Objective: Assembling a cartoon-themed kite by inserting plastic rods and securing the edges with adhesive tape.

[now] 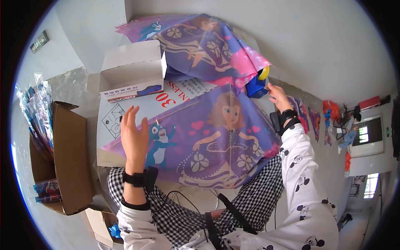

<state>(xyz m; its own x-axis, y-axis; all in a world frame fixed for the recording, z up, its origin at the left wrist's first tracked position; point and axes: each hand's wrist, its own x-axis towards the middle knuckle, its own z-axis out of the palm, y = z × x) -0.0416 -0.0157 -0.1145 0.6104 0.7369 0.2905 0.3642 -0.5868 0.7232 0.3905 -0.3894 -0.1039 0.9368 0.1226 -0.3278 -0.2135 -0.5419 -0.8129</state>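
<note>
A triangular purple printed sheet, which looks like a kite sail, lies spread in front of me over the table edge and my lap. It shows a cartoon princess and a blue animal. My left hand is raised over its left corner, fingers up and apart, with nothing in it. At the far right, my right hand reaches beside a blue tape dispenser carrying a yellow roll. Its fingers look apart and point at the dispenser; no held thing shows. I cannot tell whether they touch it.
Similar purple sheets are piled at the table's far side, partly against the dispenser. An open white carton stands on a printed white board. On the left, a brown cardboard box holds several plastic-wrapped bundles. A smaller box sits below.
</note>
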